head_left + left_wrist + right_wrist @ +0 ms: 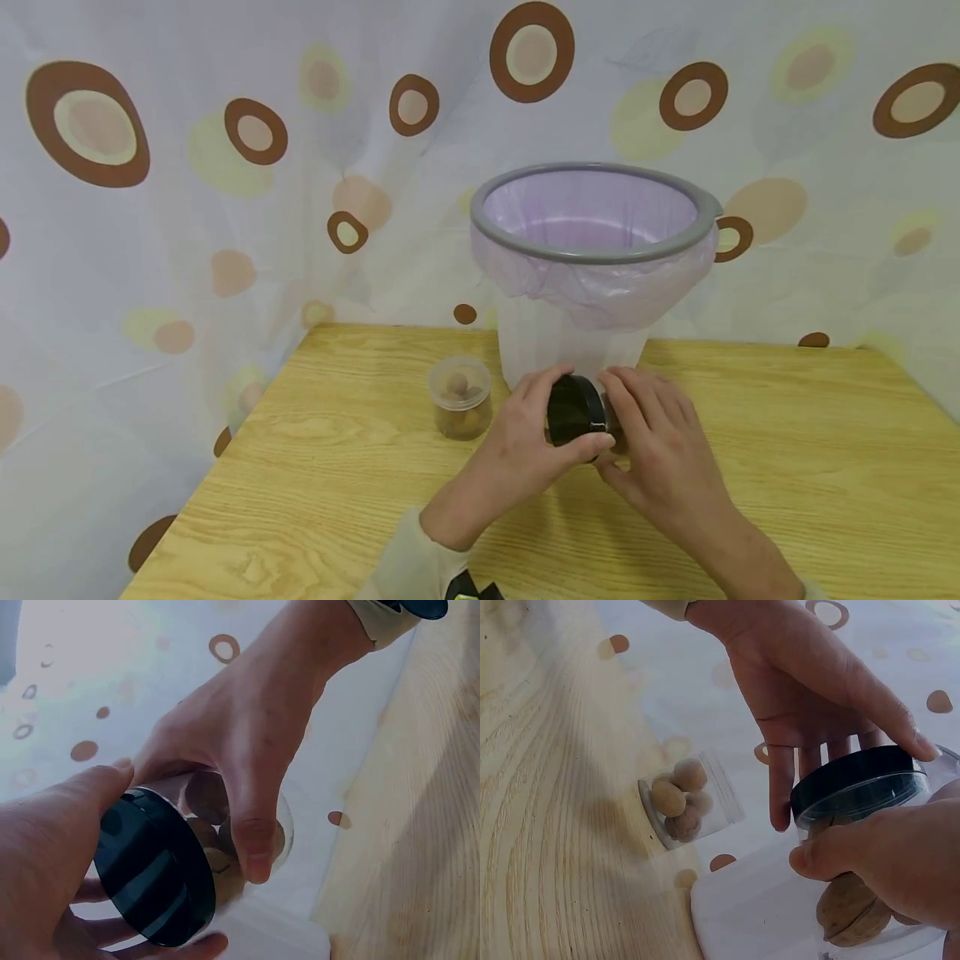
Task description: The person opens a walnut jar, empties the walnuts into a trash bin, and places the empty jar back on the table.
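My left hand [525,437] holds the black lid [572,410] at the mouth of a clear plastic jar, thumb on one side of its rim and fingers on the other. Around the jar's body curls my right hand [663,450]. The jar is tipped on its side, the lid toward the left. Several brown walnuts [853,909] show through its wall in the right wrist view. Left of my hands, a second clear jar [461,421] stands upright on the table without a lid, with several walnuts [669,799] inside.
Just behind my hands stands a tall white bin [573,354] with a grey rim and a purple liner bag [615,292] folded over it. The wood-grain table [337,483] ends at a white patterned cloth [225,208] hanging behind and on the left.
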The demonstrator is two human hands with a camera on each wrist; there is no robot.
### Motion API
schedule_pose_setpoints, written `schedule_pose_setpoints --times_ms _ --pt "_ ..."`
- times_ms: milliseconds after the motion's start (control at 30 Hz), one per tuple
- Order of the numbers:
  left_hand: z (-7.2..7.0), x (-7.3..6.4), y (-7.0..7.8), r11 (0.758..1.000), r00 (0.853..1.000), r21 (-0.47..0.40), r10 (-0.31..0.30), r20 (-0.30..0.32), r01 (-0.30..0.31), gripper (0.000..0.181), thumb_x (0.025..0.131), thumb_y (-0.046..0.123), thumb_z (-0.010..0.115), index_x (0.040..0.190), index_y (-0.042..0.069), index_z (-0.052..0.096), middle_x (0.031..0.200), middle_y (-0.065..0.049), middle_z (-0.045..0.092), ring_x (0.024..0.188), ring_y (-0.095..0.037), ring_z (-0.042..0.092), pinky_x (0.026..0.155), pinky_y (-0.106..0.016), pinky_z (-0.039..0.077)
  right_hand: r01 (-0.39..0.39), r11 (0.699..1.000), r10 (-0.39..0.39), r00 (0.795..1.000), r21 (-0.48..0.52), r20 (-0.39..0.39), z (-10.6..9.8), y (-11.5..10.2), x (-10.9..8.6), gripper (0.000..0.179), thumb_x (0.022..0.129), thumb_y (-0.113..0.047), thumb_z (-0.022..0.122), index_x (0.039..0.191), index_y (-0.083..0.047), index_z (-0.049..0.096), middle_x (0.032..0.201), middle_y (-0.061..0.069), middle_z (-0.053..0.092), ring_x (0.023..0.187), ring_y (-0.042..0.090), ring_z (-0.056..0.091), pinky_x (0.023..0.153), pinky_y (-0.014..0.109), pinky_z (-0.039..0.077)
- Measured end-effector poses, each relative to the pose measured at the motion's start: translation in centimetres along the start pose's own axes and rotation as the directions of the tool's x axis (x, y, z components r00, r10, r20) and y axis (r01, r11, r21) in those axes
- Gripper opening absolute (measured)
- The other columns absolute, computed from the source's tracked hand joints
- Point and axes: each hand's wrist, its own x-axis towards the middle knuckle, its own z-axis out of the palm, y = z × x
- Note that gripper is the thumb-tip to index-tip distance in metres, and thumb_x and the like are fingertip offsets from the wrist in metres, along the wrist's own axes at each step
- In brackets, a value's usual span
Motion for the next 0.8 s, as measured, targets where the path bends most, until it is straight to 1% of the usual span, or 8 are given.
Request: schedule_pose_setpoints --times_ms 100,167,333,400,500,567,667,800 --pt "-0.1 -0.1 -0.2 0.996 0.997 0.031 0.078 0.025 -0.078 0.093 0.082 0.051 0.076 0.154 0.017 0.029 0.15 -0.004 0.04 0.13 -0.019 0.047 0.106 -0.036 0.045 -0.01 1.0 0.01 1.0 0.016 0.016 0.1 -0.1 -0.1 0.096 0.053 -0.013 0.094 0.137 0.004 0.051 0.13 0.02 0.055 0.12 0.039 0.05 0.104 0.052 0.035" --pt "-0.2 0.0 -0.4 0.984 0.985 0.046 0.17 0.025 -0.171 0.097 0.08 0.045 0.081 0.155 0.017 0.027 0.152 -0.004 0.036 0.135 -0.018 0.042 0.109 -0.036 0.043 -0.018 1.0 0.017 1.0 0.024 0.025 0.1 -0.1 -0.2 0.099 0.053 -0.016 0.096 0.138 0.004 0.05 0.131 0.02 0.055 0.121 0.039 0.049 0.104 0.052 0.034" --pt "-0.4 0.1 -1.1 0.898 0.904 0.132 0.427 -0.024 -0.42 0.093 0.077 0.032 0.085 0.15 0.01 0.033 0.149 -0.008 0.038 0.137 -0.02 0.039 0.112 -0.031 0.039 -0.026 0.999 0.025 0.999 0.028 0.022 0.1 -0.1 -0.2 0.106 0.047 -0.016 0.099 0.138 0.005 0.049 0.13 0.02 0.055 0.119 0.038 0.051 0.102 0.052 0.038" --pt "-0.4 0.2 -1.3 0.862 0.87 0.167 0.491 -0.04 -0.479 0.088 0.077 0.03 0.085 0.147 0.008 0.037 0.146 -0.01 0.04 0.137 -0.02 0.04 0.113 -0.029 0.039 -0.027 0.999 0.026 1.0 0.028 0.016 0.1 0.0 -0.2 0.105 0.046 -0.014 0.099 0.137 0.005 0.05 0.129 0.021 0.055 0.117 0.038 0.052 0.1 0.053 0.039" --pt "-0.5 0.3 -1.4 0.837 0.847 0.19 0.53 -0.048 -0.513 0.082 0.077 0.029 0.084 0.144 0.008 0.042 0.142 -0.012 0.043 0.135 -0.02 0.042 0.112 -0.027 0.039 -0.028 0.999 0.027 0.999 0.032 0.017 0.1 0.1 -0.1 0.104 0.045 -0.013 0.099 0.136 0.005 0.051 0.129 0.02 0.055 0.117 0.037 0.051 0.1 0.053 0.039" --pt "-0.6 0.3 -1.4 0.834 0.845 0.197 0.533 -0.048 -0.515 0.078 0.078 0.029 0.084 0.142 0.008 0.044 0.14 -0.011 0.045 0.133 -0.02 0.043 0.111 -0.027 0.04 -0.027 0.999 0.026 0.999 0.037 0.02 0.1 0.1 -0.1 0.103 0.045 -0.012 0.098 0.135 0.005 0.051 0.129 0.02 0.055 0.118 0.037 0.051 0.1 0.053 0.039" --pt "-0.6 0.2 -1.4 0.849 0.86 0.189 0.509 -0.045 -0.493 0.076 0.079 0.031 0.084 0.14 0.008 0.046 0.139 -0.01 0.045 0.131 -0.019 0.045 0.109 -0.026 0.041 -0.028 0.999 0.027 0.999 0.046 0.026 0.1 0.1 -0.1 0.101 0.047 -0.011 0.097 0.135 0.004 0.051 0.129 0.019 0.055 0.118 0.037 0.051 0.101 0.052 0.038" --pt "-0.7 0.2 -1.3 0.91 0.918 0.144 0.397 -0.031 -0.388 0.073 0.082 0.037 0.081 0.141 0.012 0.045 0.138 -0.005 0.047 0.128 -0.016 0.048 0.105 -0.027 0.045 -0.027 0.999 0.026 0.999 0.047 0.025 0.1 0.1 -0.1 0.097 0.051 -0.011 0.095 0.136 0.004 0.051 0.128 0.02 0.055 0.117 0.037 0.051 0.101 0.052 0.038"
